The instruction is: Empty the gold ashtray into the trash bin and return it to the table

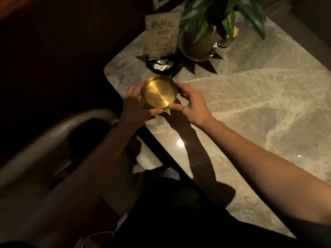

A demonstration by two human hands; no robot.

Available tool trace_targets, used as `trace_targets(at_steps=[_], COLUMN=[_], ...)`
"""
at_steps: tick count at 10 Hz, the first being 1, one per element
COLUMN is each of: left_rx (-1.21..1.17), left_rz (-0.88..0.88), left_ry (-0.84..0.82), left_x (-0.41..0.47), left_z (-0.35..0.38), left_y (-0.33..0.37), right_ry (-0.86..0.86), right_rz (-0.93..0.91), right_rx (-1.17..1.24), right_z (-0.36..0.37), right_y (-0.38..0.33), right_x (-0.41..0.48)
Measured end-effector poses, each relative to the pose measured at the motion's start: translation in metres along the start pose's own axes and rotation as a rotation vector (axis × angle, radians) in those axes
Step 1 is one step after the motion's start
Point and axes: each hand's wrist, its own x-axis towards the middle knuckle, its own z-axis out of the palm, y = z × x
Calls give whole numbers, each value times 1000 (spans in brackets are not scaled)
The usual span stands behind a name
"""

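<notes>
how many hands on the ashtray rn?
2. Left hand grips the gold ashtray on its left side, right hand on its right, over the marble table edge.

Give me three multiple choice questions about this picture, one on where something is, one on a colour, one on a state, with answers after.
1. Where is the potted plant?
A. far end of the table
B. on the chair
C. on the floor

2. What colour is the ashtray?
A. silver
B. gold
C. black

3. How is the ashtray held?
A. by the left hand only
B. by nobody
C. between both hands

Answers: A, the plant stands beyond the ashtray beside the sign; B, it shines gold; C, the right hand grips the other side.
</notes>
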Motion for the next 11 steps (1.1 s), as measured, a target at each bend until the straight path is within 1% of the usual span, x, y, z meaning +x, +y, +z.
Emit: trace_targets(at_steps=[1,2,3,4,7,9,10,11], left_rx=[-16,-12,2,17,-2,-7,-15,-38], left_rz=[-59,-79,-63,-68,-171,-180,-201,-182], left_ry=[27,53,95,122,116,131,154,201], left_x=[19,30,41,46,63,61,54,47], left_z=[-6,-7,-4,-2,6,13,14,18], left_y=[-17,-29,-44,-48,-58,-62,-55,-56], right_ry=[-50,-88,-149,-178,-193,-186,-172,-153], right_rz=[12,28,57,85,112,79,74,117], right_rx=[-53,-78,-134,-128,-132,-165,-88,-16], right_z=[13,22,31,36,46,48,47,45], right_y=[-2,-3,-1,0,8,13,11,17], right_x=[29,47,70,84,106,106,101,95])
